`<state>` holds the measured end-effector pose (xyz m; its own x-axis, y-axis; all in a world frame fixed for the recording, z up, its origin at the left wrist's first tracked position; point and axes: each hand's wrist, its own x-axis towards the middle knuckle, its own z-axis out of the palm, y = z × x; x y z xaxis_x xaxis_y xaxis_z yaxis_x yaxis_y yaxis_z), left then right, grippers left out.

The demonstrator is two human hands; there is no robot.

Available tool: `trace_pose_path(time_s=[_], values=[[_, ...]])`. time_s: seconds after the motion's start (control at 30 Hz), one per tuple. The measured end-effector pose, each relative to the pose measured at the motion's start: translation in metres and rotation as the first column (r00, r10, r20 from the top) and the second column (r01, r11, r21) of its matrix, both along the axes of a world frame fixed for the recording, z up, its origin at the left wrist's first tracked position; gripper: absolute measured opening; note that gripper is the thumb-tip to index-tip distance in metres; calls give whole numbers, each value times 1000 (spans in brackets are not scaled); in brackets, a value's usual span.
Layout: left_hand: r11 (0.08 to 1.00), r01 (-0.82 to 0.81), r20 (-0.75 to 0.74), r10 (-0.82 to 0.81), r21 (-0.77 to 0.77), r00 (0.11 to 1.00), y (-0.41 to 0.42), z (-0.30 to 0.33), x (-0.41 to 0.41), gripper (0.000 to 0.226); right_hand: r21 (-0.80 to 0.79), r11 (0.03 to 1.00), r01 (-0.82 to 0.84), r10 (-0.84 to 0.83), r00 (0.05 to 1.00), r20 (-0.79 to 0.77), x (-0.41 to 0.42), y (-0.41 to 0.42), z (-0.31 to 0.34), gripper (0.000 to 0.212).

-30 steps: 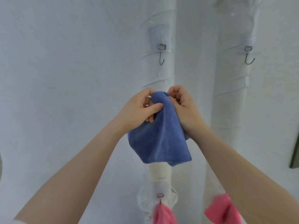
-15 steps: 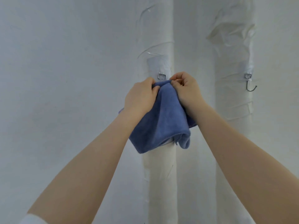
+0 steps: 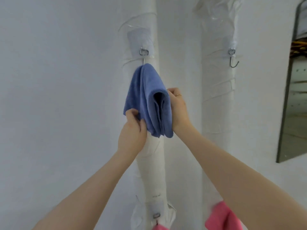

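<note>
Head camera view of a white wall [image 3: 58, 97]. A tall pipe [image 3: 151, 171] wrapped in white tape runs up the middle of it. A second wrapped pipe [image 3: 217, 113] stands to the right of the tall pipe, and a dark-framed panel [image 3: 292, 113] lies further right again.

A blue towel [image 3: 146, 97] hangs folded against the front of the tall pipe, its top caught on a metal hook [image 3: 143, 53] fixed high on that pipe. The left hand [image 3: 132, 131] pinches the towel's lower left edge between thumb and fingers. The right hand [image 3: 178, 110] grasps the towel's right fold; its fingertips are hidden and probably curl behind the cloth.

One pink cloth [image 3: 159, 227] hangs at the tall pipe's foot, and another pink cloth [image 3: 222, 218] to its lower right. A bare hook [image 3: 233, 61] sits on the second pipe. A thin ring [image 3: 179, 94] circles a right finger.
</note>
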<state>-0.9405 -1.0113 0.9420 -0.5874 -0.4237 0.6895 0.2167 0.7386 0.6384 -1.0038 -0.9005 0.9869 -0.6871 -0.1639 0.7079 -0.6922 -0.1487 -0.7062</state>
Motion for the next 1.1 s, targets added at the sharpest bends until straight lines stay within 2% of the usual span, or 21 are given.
trace_pose_path(time_s=[0.07, 0.13, 0.2, 0.3, 0.4, 0.5, 0.67, 0.83, 0.97, 1.1], values=[[994, -9, 241, 36, -112, 970, 5, -42, 5, 16, 217, 961, 168, -132, 977, -170, -5, 21, -42, 2], [975, 58, 467, 51, -215, 883, 17, -75, 6, 28, 365, 884, 292, -221, 949, -223, -12, 46, -92, 12], [950, 202, 580, -28, -239, 814, 36, -99, 0, 28, 461, 843, 278, -233, 960, -154, -15, 75, -139, 14], [888, 404, 682, -157, -218, 715, 79, -123, -7, 17, 620, 758, 205, -265, 964, 6, -9, 124, -193, 16], [803, 574, 751, -278, -161, 599, 131, -151, -18, 16, 687, 709, 160, -320, 941, 111, 7, 175, -232, 17], [691, 719, 819, -371, -72, 439, 182, -191, -26, 19, 713, 688, 138, -425, 872, 241, 26, 225, -271, 15], [460, 883, 867, -474, 98, 151, 255, -257, -27, 14, 748, 639, 179, -643, 657, 393, 87, 299, -338, 15], [229, 947, 883, -458, 227, -101, 318, -310, -2, 15, 736, 617, 279, -781, 330, 529, 178, 358, -387, 14], [71, 955, 873, -430, 287, -230, 368, -323, 28, 14, 672, 590, 447, -771, 67, 633, 245, 389, -404, 16], [7, 944, 845, -448, 329, -291, 411, -329, 58, 13, 659, 562, 500, -730, -73, 679, 290, 416, -409, 17]])
